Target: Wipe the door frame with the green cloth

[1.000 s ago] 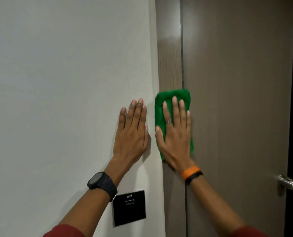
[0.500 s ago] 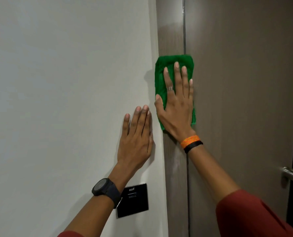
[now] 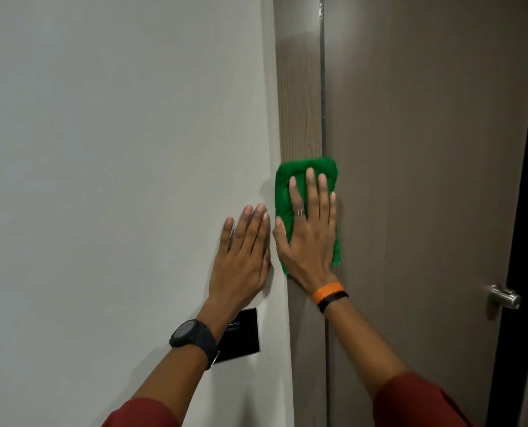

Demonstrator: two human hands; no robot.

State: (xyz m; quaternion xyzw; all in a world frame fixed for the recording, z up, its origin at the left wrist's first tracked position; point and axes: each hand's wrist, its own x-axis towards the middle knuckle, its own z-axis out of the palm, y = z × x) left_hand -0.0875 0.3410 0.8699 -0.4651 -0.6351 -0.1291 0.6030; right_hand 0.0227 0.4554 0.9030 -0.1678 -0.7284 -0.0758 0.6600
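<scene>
A folded green cloth (image 3: 287, 183) lies flat against the brown wood-grain door frame (image 3: 299, 97), a vertical strip between the white wall and the door. My right hand (image 3: 310, 235) presses the cloth onto the frame with fingers spread flat and pointing up; the cloth's right edge laps over the gap onto the door. My left hand (image 3: 244, 257) rests flat on the white wall just left of the frame, fingers up, holding nothing.
The brown door (image 3: 426, 180) stands right of the frame, with a metal handle (image 3: 504, 296) at its right edge and a dark strip beyond. A black wall panel (image 3: 242, 339) sits low on the white wall (image 3: 117, 149), partly behind my left wrist.
My right hand slid the green cloth up the frame, then back down to beside my left hand. The left hand stayed flat on the wall.
</scene>
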